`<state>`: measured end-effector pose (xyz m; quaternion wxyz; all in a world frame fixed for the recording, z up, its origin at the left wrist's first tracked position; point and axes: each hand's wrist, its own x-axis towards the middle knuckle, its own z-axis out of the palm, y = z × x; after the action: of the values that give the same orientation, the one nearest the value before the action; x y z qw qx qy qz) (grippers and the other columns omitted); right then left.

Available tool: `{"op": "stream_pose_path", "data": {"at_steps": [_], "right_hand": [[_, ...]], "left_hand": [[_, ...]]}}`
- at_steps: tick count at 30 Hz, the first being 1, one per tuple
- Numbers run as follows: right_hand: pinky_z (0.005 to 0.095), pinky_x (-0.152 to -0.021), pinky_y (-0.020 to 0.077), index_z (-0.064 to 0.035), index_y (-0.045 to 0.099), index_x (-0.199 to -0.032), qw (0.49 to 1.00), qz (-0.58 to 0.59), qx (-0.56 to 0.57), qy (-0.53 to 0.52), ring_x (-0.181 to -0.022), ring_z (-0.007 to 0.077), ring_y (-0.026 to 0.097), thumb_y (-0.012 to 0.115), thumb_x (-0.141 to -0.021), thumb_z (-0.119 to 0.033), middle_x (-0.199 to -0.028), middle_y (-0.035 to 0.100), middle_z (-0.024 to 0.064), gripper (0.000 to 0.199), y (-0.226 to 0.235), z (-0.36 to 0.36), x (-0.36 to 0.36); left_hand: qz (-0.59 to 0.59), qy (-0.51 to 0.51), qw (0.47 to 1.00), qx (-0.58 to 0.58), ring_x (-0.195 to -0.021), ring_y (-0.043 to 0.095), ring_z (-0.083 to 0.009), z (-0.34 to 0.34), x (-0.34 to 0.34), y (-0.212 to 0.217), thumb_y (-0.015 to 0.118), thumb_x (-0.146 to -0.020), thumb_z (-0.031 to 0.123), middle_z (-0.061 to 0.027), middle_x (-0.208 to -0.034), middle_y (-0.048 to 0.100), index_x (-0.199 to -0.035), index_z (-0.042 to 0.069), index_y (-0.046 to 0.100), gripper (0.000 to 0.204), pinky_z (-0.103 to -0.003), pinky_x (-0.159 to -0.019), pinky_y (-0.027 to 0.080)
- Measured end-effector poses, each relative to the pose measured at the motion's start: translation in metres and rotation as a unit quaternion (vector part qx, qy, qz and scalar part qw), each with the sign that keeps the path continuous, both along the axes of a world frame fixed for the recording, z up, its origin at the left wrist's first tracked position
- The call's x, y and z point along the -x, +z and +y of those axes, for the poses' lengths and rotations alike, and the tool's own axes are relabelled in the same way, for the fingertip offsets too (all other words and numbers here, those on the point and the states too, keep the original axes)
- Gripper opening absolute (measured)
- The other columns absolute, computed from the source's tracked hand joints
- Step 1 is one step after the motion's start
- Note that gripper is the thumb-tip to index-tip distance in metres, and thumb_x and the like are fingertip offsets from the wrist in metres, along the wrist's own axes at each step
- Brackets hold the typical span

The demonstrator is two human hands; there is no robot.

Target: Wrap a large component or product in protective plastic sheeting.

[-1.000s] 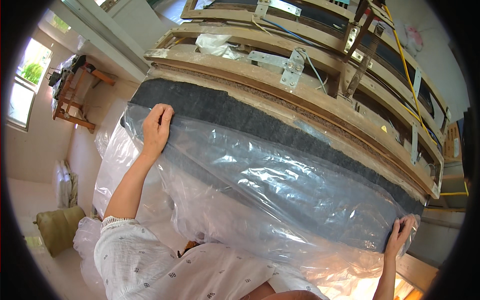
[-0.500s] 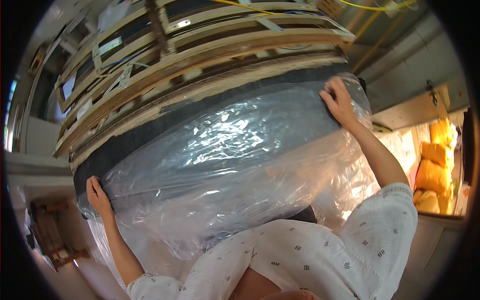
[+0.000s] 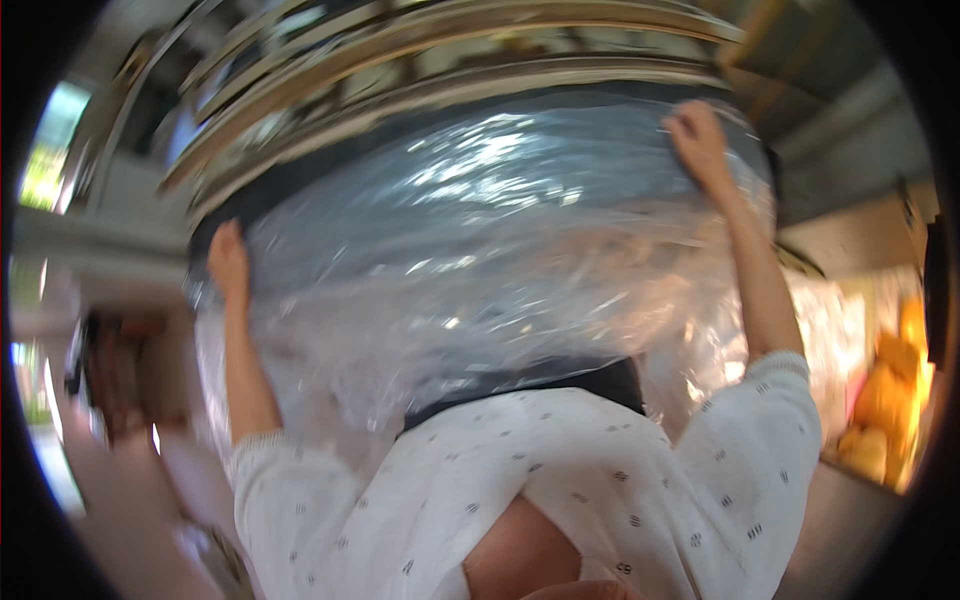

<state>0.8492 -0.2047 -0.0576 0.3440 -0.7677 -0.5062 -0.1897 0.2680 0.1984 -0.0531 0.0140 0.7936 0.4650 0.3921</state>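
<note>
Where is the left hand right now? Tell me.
In the head view, the left hand is at the left, pressed on the left edge of the clear plastic sheet over the dark slab, below the blurred wooden frames.

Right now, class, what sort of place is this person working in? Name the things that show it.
Probably a furniture or mattress workshop. Both hands, left and right, grip clear plastic sheeting over a dark padded slab, beside stacked wooden frames, which are blurred.

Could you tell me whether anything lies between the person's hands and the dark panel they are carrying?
Yes. A clear plastic wrap covers the dark panel, so the left hand and the right hand grip through the film at opposite ends. Nothing else visible comes between them, though the picture is blurred.
</note>
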Motion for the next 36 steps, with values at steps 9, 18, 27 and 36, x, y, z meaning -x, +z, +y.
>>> {"op": "stream_pose_path", "data": {"at_steps": [9, 18, 27, 36], "right_hand": [[0.0357, -0.066, 0.0382, 0.0002, 0.046, -0.078, 0.998, 0.006, 0.052, 0.016, -0.072, 0.0309, 0.046, 0.057, -0.083, -0.018, -0.077, 0.043, 0.0144, 0.022, 0.007, 0.004, 0.007], [0.0336, -0.068, 0.0368, 0.0004, 0.042, -0.079, 0.998, 0.011, 0.059, 0.027, -0.073, 0.0304, 0.043, 0.055, -0.084, -0.015, -0.078, 0.038, 0.0137, 0.021, 0.013, 0.006, 0.011], [0.0323, -0.067, 0.0352, 0.0004, 0.039, -0.079, 0.996, 0.040, 0.071, 0.026, -0.071, 0.0283, 0.039, 0.053, -0.085, -0.013, -0.078, 0.035, 0.0124, 0.021, 0.020, 0.006, 0.023], [0.0294, -0.068, 0.0347, 0.0006, 0.037, -0.079, 0.994, 0.068, 0.083, 0.016, -0.071, 0.0248, 0.038, 0.053, -0.085, -0.011, -0.078, 0.034, 0.0106, 0.021, 0.027, 0.008, 0.027]], "left_hand": [[-0.012, -0.014, 0.999, 0.049, -0.076, 0.057, -0.0339, -0.001, 0.006, 0.002, 0.045, -0.090, 0.027, -0.0168, -0.078, 0.059, -0.081, 0.002, 0.056, 0.029, -0.039, -0.065, 0.043], [-0.022, -0.008, 0.999, 0.049, -0.076, 0.058, -0.0325, 0.006, 0.006, 0.003, 0.045, -0.090, 0.027, -0.0157, -0.078, 0.060, -0.081, 0.002, 0.057, 0.029, -0.037, -0.066, 0.043], [-0.050, -0.002, 0.996, 0.077, -0.072, 0.057, -0.0300, -0.003, 0.006, 0.005, 0.044, -0.091, 0.024, -0.0144, -0.076, 0.058, -0.080, 0.002, 0.056, 0.028, -0.035, -0.065, 0.042], [-0.060, -0.011, 0.994, 0.092, -0.068, 0.055, -0.0260, 0.000, 0.004, 0.004, 0.045, -0.091, 0.022, -0.0132, -0.073, 0.056, -0.080, 0.001, 0.055, 0.026, -0.032, -0.063, 0.042]]}}
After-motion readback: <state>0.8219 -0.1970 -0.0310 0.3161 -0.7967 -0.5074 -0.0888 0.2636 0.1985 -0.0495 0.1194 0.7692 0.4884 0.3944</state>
